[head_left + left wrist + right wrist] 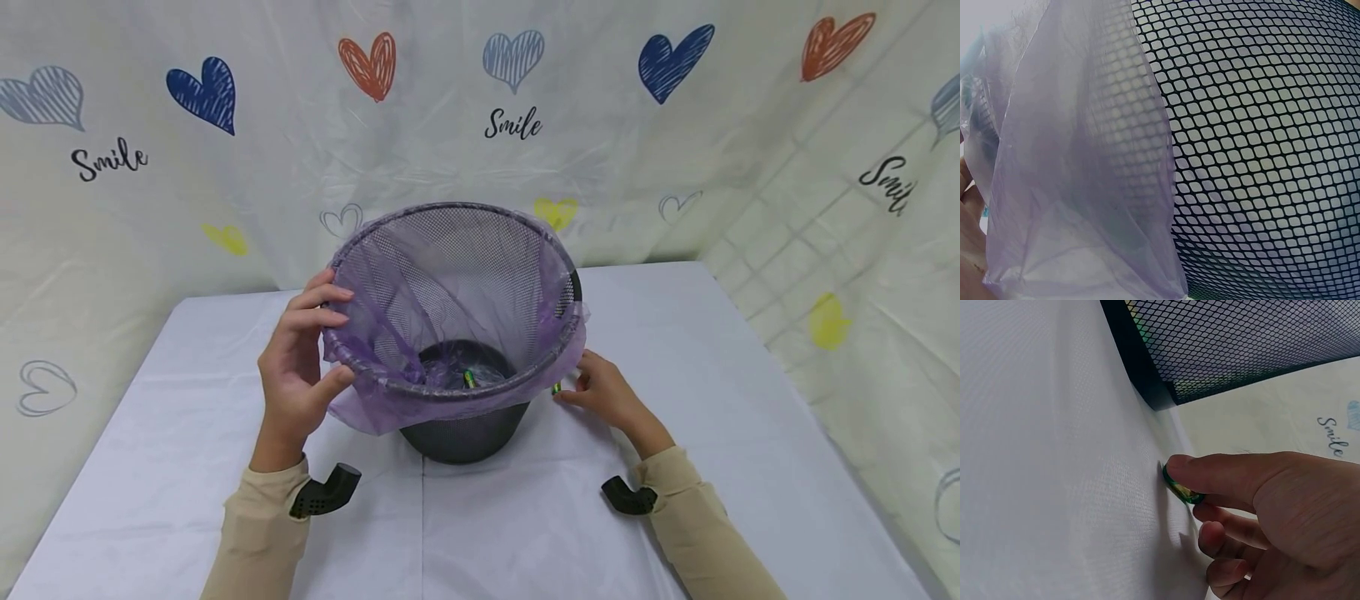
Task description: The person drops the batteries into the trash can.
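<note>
A black mesh waste bin (480,437) stands on the table, lined with a thin purple bag (367,408) folded over its rim. My left hand (300,358) grips the bin's left rim through the bag, thumb at the front and fingers spread further back. Down on the right, beside the bin, my right hand (606,390) pinches a small shiny green-and-yellow piece (1184,491) between thumb and forefinger, close to the white cloth. A similar green piece (469,380) lies inside the bin near the bottom. Bag and mesh fill most of the left wrist view.
A white cloth (712,400) covers the table. Behind it hangs a pale curtain (442,158) printed with hearts and the word Smile, which also runs along both sides. A black curved device is on each sleeve at the wrist.
</note>
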Demonstrator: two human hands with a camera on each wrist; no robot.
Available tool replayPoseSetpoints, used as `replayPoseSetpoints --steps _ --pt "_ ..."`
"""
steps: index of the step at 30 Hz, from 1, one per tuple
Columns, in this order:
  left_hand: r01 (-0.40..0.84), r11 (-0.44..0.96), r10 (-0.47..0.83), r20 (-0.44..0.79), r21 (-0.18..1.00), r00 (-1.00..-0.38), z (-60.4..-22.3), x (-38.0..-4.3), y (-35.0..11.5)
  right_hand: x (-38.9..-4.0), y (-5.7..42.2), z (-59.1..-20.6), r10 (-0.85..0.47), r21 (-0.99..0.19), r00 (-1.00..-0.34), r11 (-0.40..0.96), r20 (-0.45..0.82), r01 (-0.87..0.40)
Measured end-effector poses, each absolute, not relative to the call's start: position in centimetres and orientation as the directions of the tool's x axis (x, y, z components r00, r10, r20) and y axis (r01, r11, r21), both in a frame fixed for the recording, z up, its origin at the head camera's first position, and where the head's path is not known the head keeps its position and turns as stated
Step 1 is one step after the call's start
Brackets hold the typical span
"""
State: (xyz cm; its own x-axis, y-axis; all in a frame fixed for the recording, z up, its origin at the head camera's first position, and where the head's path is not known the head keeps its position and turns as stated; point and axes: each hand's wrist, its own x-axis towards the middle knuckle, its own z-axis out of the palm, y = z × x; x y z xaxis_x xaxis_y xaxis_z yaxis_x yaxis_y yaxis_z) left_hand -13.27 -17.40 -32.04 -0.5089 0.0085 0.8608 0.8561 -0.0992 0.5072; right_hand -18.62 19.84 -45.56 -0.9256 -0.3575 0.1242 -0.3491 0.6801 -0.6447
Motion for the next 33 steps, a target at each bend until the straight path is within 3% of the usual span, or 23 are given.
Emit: replayPoseSetpoints --steps 33 --pt "0.854 -0.11 -0.006 0.859 0.509 -0.512 -32.1 -13.2 -17.2 -18.3 21.0 -43.5 -0.329 -0.635 -0.937 0.701 0.113 -0.323"
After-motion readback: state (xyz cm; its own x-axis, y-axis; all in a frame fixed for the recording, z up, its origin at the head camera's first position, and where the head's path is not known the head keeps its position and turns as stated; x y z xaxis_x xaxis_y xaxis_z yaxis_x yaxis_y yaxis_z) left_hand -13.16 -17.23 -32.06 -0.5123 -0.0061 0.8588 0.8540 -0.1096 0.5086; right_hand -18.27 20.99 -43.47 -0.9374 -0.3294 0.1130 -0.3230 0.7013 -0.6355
